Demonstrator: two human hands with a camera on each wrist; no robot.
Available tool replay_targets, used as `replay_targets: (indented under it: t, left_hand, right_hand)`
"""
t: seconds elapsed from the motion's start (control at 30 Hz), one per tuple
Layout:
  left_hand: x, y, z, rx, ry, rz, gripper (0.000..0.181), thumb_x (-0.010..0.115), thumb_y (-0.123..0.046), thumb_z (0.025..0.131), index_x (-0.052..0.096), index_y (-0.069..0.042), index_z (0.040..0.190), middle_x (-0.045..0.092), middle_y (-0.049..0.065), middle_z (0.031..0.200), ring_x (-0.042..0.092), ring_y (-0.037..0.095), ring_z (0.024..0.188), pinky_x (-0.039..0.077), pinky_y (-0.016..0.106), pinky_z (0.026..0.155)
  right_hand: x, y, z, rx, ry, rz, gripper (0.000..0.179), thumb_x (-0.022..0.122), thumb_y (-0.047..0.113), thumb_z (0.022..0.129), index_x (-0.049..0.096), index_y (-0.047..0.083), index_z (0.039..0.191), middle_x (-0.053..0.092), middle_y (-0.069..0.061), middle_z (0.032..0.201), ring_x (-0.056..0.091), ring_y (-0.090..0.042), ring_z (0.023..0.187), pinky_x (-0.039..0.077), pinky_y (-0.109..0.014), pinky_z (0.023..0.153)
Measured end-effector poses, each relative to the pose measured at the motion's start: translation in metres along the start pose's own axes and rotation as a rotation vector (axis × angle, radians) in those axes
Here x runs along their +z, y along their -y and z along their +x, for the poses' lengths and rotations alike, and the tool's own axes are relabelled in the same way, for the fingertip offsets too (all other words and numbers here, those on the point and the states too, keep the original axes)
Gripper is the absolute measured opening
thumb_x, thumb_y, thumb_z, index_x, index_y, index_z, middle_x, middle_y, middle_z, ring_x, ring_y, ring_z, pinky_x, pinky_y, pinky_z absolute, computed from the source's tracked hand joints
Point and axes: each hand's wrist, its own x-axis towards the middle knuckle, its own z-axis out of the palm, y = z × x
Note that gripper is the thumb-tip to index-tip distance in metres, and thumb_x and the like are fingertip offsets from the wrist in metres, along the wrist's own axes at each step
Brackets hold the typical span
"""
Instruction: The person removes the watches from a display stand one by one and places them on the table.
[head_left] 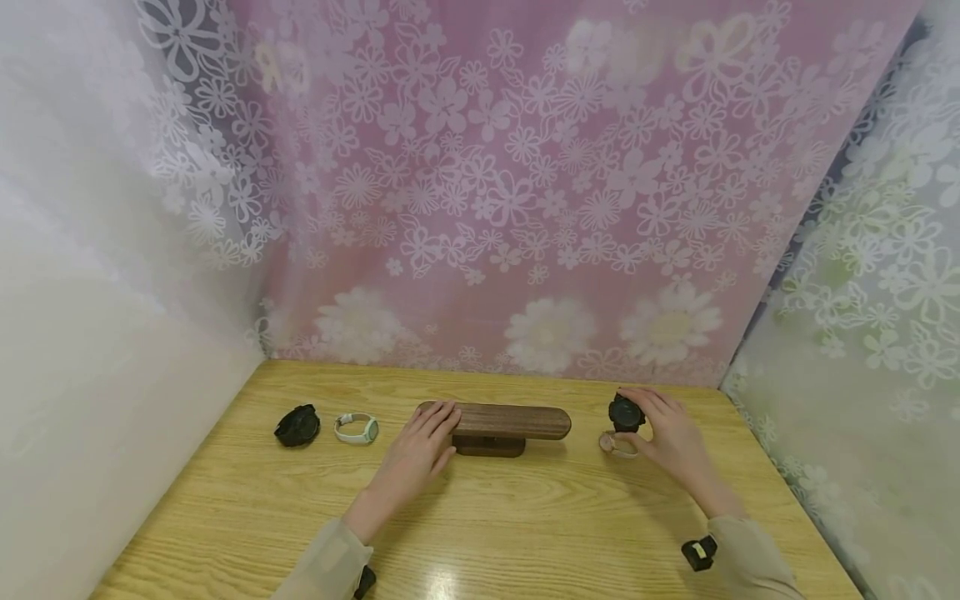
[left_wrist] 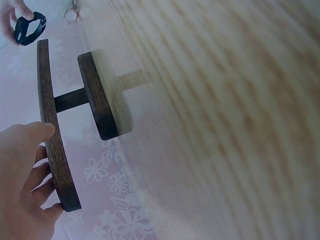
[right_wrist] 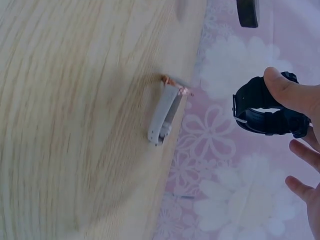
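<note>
A dark wooden T-shaped stand (head_left: 517, 422) is upright on the table, its long bar raised above a shorter base. My left hand (head_left: 422, 435) grips the left end of that bar, with the thumb (left_wrist: 42, 132) on one side and the fingers beyond it. Over to the right, my right hand (head_left: 678, 446) pinches a black wristwatch (head_left: 625, 413) between thumb and fingers. The watch is held up off the table, its strap a closed loop in the right wrist view. Beneath it lies a small watch with a pale strap (right_wrist: 161, 117) and a rose-gold case.
On the left part of the wooden table (head_left: 480, 508) lie another black watch (head_left: 298, 427) and a white-strapped watch with a mint face (head_left: 357, 428). A pink flowered curtain (head_left: 480, 208) hangs behind the table. A white wall stands left, flowered sheeting right.
</note>
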Motion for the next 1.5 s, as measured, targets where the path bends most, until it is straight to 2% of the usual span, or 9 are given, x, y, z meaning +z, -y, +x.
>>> replay_targets:
  t: [0.17, 0.23, 0.4, 0.63, 0.8, 1.17, 1.27, 1.37, 1.5]
  left_hand:
    - [-0.001, 0.000, -0.001, -0.002, 0.003, 0.008, 0.058, 0.070, -0.025, 0.098, 0.050, -0.007, 0.150, 0.047, 0.013, 0.155, 0.044, 0.031, 0.143, 0.034, 0.050, 0.120]
    - [-0.001, 0.000, -0.001, -0.005, 0.004, 0.009, 0.058, 0.070, -0.026, 0.098, 0.050, -0.007, 0.150, 0.047, 0.013, 0.155, 0.044, 0.031, 0.143, 0.034, 0.050, 0.119]
    - [-0.002, 0.000, 0.000, -0.011, 0.010, -0.002, 0.058, 0.069, -0.025, 0.098, 0.051, -0.007, 0.150, 0.047, 0.013, 0.155, 0.043, 0.031, 0.143, 0.034, 0.051, 0.120]
    - [-0.002, 0.000, -0.001, -0.012, 0.013, 0.006, 0.058, 0.069, -0.026, 0.098, 0.050, -0.007, 0.150, 0.046, 0.012, 0.156, 0.043, 0.030, 0.144, 0.033, 0.050, 0.120]
    - [-0.003, 0.000, -0.001, -0.011, 0.009, 0.005, 0.059, 0.070, -0.026, 0.098, 0.050, -0.007, 0.150, 0.045, 0.012, 0.156, 0.043, 0.029, 0.144, 0.033, 0.050, 0.120]
    - [-0.004, -0.001, 0.000, -0.009, 0.018, 0.008, 0.058, 0.069, -0.026, 0.099, 0.050, -0.007, 0.150, 0.045, 0.013, 0.156, 0.042, 0.029, 0.144, 0.033, 0.050, 0.120]
    - [-0.004, -0.001, -0.001, -0.002, 0.005, -0.001, 0.058, 0.070, -0.025, 0.098, 0.051, -0.006, 0.149, 0.046, 0.014, 0.155, 0.043, 0.030, 0.144, 0.034, 0.051, 0.120]
    - [-0.003, -0.001, -0.001, -0.002, 0.001, 0.002, 0.058, 0.070, -0.025, 0.098, 0.051, -0.006, 0.149, 0.047, 0.014, 0.154, 0.043, 0.031, 0.143, 0.034, 0.051, 0.119]
    - [-0.003, -0.001, -0.001, -0.001, 0.010, 0.020, 0.059, 0.069, -0.025, 0.098, 0.050, -0.006, 0.150, 0.045, 0.013, 0.156, 0.043, 0.030, 0.144, 0.034, 0.049, 0.120]
  right_hand:
    - [-0.008, -0.011, -0.005, 0.007, 0.003, -0.013, 0.084, 0.097, 0.016, 0.061, 0.060, 0.002, 0.135, 0.065, -0.019, 0.126, 0.059, -0.043, 0.112, 0.046, -0.065, 0.095]
    - [-0.011, -0.015, -0.007, 0.012, 0.008, -0.015, 0.077, 0.091, 0.036, 0.073, 0.060, 0.002, 0.135, 0.064, -0.019, 0.126, 0.059, -0.043, 0.113, 0.046, -0.066, 0.094]
    - [-0.017, -0.024, -0.014, 0.034, 0.018, -0.014, 0.088, 0.039, 0.074, 0.088, 0.060, 0.002, 0.135, 0.064, -0.020, 0.127, 0.058, -0.044, 0.113, 0.044, -0.067, 0.095]
    - [-0.024, -0.039, -0.025, 0.063, 0.007, -0.016, 0.078, 0.064, 0.062, 0.084, 0.060, 0.001, 0.133, 0.065, -0.022, 0.122, 0.057, -0.046, 0.111, 0.044, -0.065, 0.094]
    - [-0.026, -0.052, -0.032, 0.059, -0.020, -0.043, 0.091, 0.037, 0.076, 0.087, 0.062, 0.000, 0.130, 0.066, -0.023, 0.118, 0.058, -0.047, 0.107, 0.046, -0.066, 0.090]
    - [-0.028, -0.068, -0.045, 0.126, 0.073, -0.087, 0.098, 0.024, 0.082, 0.085, 0.059, 0.003, 0.131, 0.063, -0.024, 0.120, 0.054, -0.048, 0.112, 0.040, -0.079, 0.086]
    - [-0.028, -0.072, -0.047, 0.140, 0.108, -0.096, 0.082, 0.056, 0.071, 0.085, 0.059, 0.004, 0.132, 0.062, -0.025, 0.121, 0.053, -0.048, 0.113, 0.039, -0.080, 0.087]
    - [-0.027, -0.075, -0.048, 0.150, 0.139, -0.107, 0.073, 0.088, 0.037, 0.074, 0.059, 0.003, 0.132, 0.063, -0.025, 0.122, 0.053, -0.047, 0.114, 0.039, -0.080, 0.088]
    - [-0.021, -0.079, -0.049, 0.150, 0.191, -0.129, 0.075, 0.094, 0.013, 0.065, 0.059, 0.001, 0.131, 0.063, -0.025, 0.123, 0.052, -0.047, 0.115, 0.038, -0.080, 0.090]
